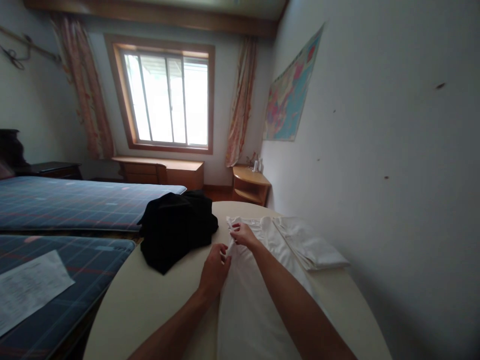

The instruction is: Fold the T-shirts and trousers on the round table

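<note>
A long white garment (pixel 249 300) with a gathered waistband lies lengthwise on the round table (pixel 157 310), running toward me; I cannot tell if it is trousers or a skirt. My right hand (pixel 243 235) pinches its left edge close to the waistband. Slightly nearer to me, my left hand (pixel 215 267) is closed at the same edge, with thumb and fingers on the fabric. A folded white cloth garment (pixel 313 245) rests to the right of the waistband. Left of my hands sits a crumpled black garment (pixel 178 227).
Beds with blue plaid mattresses (pixel 75 200) stand on the left, one bearing a printed sheet of paper (pixel 33 287). A white wall (pixel 393 150) with a map (pixel 292 92) closes off the right. Beyond the table are a corner shelf (pixel 251 177) and a wooden desk (pixel 183 170) under the window.
</note>
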The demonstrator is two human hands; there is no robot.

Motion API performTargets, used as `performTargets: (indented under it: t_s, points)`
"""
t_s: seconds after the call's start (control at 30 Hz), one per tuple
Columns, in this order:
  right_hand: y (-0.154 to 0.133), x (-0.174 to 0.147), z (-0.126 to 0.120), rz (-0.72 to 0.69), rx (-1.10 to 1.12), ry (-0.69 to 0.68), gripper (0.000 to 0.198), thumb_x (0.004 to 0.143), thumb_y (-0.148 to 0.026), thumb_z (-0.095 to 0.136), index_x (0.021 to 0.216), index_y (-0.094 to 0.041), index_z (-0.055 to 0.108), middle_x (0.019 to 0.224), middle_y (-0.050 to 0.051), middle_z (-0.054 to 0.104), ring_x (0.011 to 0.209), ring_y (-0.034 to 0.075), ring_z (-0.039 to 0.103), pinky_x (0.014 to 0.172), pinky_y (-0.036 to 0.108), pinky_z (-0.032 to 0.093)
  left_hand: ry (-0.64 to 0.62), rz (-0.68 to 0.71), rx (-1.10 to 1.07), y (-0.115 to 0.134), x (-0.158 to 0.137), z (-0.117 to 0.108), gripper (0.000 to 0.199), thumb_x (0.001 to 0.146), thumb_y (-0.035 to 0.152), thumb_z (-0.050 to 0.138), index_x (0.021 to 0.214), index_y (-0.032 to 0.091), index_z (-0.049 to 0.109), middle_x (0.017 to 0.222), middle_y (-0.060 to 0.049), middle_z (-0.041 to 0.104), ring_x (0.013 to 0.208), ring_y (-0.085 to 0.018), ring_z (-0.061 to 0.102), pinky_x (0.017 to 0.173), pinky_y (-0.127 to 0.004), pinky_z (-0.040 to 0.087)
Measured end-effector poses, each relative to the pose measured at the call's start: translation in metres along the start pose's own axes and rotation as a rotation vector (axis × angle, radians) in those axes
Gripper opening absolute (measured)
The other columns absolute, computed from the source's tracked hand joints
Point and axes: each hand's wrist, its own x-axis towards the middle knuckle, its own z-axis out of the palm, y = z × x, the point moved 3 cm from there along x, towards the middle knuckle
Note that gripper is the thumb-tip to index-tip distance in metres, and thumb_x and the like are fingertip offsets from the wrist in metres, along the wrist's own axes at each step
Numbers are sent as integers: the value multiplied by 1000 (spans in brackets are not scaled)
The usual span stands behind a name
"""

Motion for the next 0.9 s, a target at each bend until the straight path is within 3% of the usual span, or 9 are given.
performTargets:
  t_s: [0.13,0.23,0.37,0.53,0.67,0.8,0.9]
  points:
    - [9,-1,-25,-18,24,-12,38,80,-18,63,118,-16,59,99,6,69,66,11,64,53,20,50,-79,209,-220,12,-9,12,11,93,23,43,103,21,48,119,-8,59,84,-14,65,72,-28,54]
    - [21,-3,-46,-25,-17,29,41,82,-15,59,122,-16,57,96,6,69,72,13,65,58,22,53,-169,348,-160,18,-17,18,24,93,19,40,115,22,50,129,-9,56,107,-17,63,88,-34,54]
    - [38,-15,-67,-54,-137,85,44,80,-12,57,124,-14,58,100,9,70,85,19,68,76,30,55,-403,433,83,23,-29,25,57,86,19,55,141,23,41,149,-10,45,138,-23,42,115,-43,35]
    - [47,-57,-80,-218,-309,78,36,85,-21,57,120,-18,66,129,12,62,123,24,55,108,37,38,-642,460,299,28,-39,27,69,88,35,58,152,25,33,157,-8,36,146,-27,28,121,-50,20]
    - [59,-95,-84,-422,-625,-61,45,93,-45,52,133,-26,60,142,10,54,135,28,43,116,47,24,-670,463,386,28,-40,28,69,87,42,58,150,26,36,157,-8,37,146,-29,28,120,-51,19]
    - [78,-114,-83,-356,-717,-234,58,96,-59,37,149,-34,40,158,5,34,148,30,20,118,52,15,-642,482,422,31,-40,27,67,84,43,62,146,27,42,154,-8,41,145,-30,31,120,-53,18]
    - [80,-116,-77,-308,-723,-281,64,97,-63,29,154,-33,29,163,5,21,151,29,7,119,52,7,-609,478,422,30,-36,23,62,83,40,63,141,26,48,152,-9,45,144,-30,33,120,-54,16]
